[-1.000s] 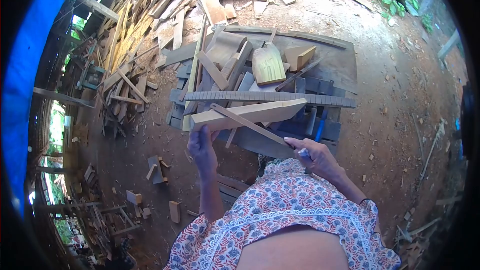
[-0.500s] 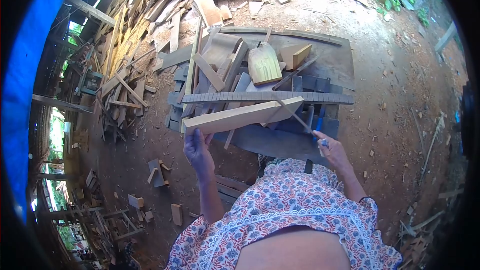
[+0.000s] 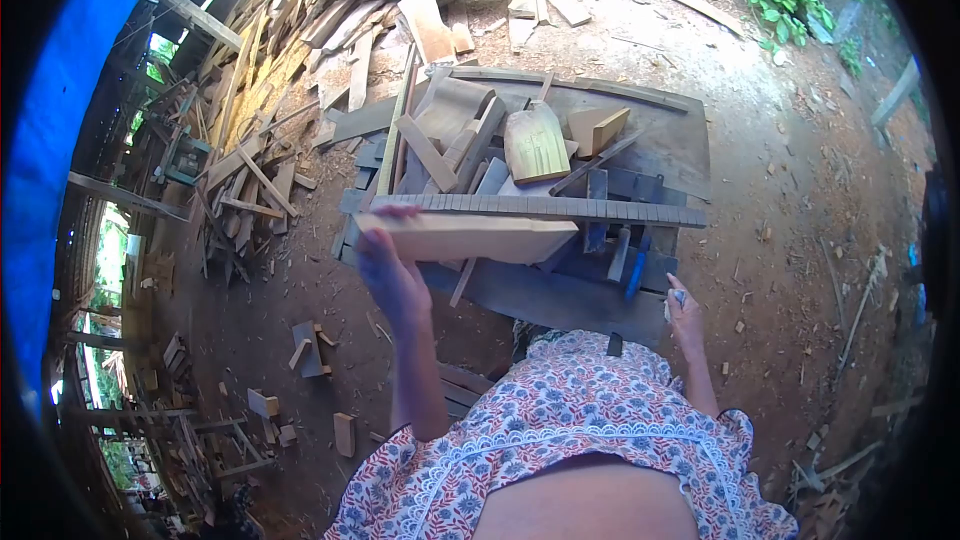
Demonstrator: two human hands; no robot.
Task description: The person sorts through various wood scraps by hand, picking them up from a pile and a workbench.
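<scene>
My left hand [image 3: 392, 265] grips the left end of a pale wooden board [image 3: 470, 237], thumb and fingers on opposite sides. The board is raised above the near side of a low worktable [image 3: 560, 292], in front of a long dark strip with evenly spaced cross lines [image 3: 540, 206]. Off the table's right edge, my right hand [image 3: 683, 318] is apart from the board, its fingers curled and the index finger pointing up. A small white and blue patch shows at its fingers; whatever else it holds is hidden. A blue-handled tool [image 3: 637, 265] lies on the table nearby.
A rounded wooden block [image 3: 536, 143], an angled block [image 3: 597, 130] and several offcuts are heaped on the table. Behind it, to the left, is a large pile of scrap wood [image 3: 320, 30]. Small wood pieces [image 3: 310, 350] lie on the dirt floor.
My right hand has drawn back to the right, away from the board. The thin bar it held across the board is out of sight. The board has shifted slightly left and turned in my left hand.
</scene>
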